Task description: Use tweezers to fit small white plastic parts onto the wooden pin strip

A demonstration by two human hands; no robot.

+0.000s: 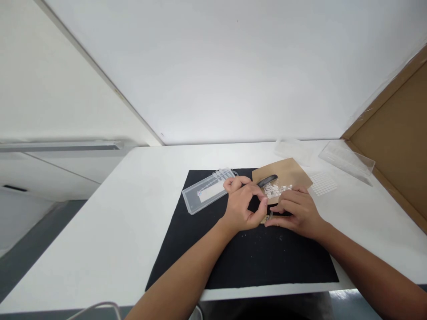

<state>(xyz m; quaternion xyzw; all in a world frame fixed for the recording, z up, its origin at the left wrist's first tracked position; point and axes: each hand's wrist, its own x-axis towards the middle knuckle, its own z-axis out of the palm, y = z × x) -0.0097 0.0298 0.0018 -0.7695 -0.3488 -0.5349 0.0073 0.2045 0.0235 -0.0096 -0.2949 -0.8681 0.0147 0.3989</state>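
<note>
My left hand (pixel 245 205) hovers over the black mat (pixel 256 262), thumb and index finger pinched together. Whatever lies between those fingertips is too small to make out. Facing it, my right hand (pixel 298 212) is closed, with a small clear piece (pixel 271 215) between thumb and fingers. A small tan strip (pixel 264 219) shows partly beneath the fingertips. Just behind both hands lies a brown paper sheet (pixel 283 168), with a heap of small white pieces (pixel 274 190) and a dark curved tool (pixel 267 180) on it, partly hidden by my left hand.
Left of my hands, a clear plastic case (pixel 196 205) with a white label rests on the mat. A sheet of round white dots (pixel 323 184) and a clear plastic box (pixel 347 159) lie to the right on the white table (pixel 110 222). A cardboard panel (pixel 396 133) borders the right side.
</note>
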